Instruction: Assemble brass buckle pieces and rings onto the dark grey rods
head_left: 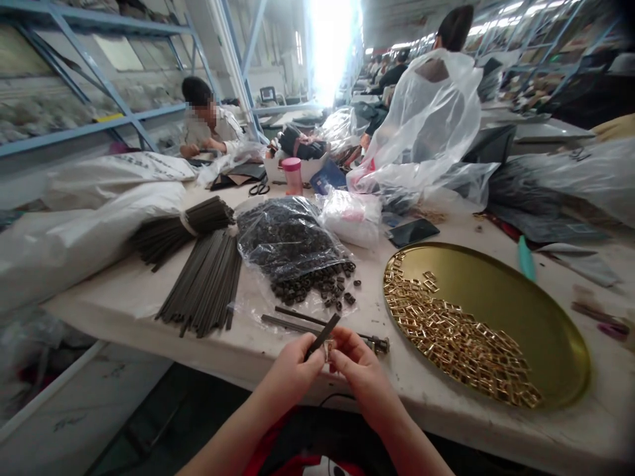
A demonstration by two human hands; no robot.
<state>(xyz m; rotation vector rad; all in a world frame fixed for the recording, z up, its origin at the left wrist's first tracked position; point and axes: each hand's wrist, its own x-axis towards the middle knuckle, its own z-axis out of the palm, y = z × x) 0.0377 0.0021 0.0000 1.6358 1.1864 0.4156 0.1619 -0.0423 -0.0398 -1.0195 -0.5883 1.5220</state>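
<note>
My left hand is closed on a dark flat strip, which sticks up past the fingertips. Close beside it, my right hand pinches a small gold metal buckle against the strip; whether the strip passes through it is hidden by the fingers. Just beyond the hands, more dark strips lie on the table. Small black loops spill from a clear plastic bag. To the right, a round gold tray bears a heap of gold rectangular buckles.
Bundles of dark strips lie at left, near white sacks. Behind are scissors, a pink-lidded jar, a phone and a white packet. Two people sit farther back, one partly behind clear plastic.
</note>
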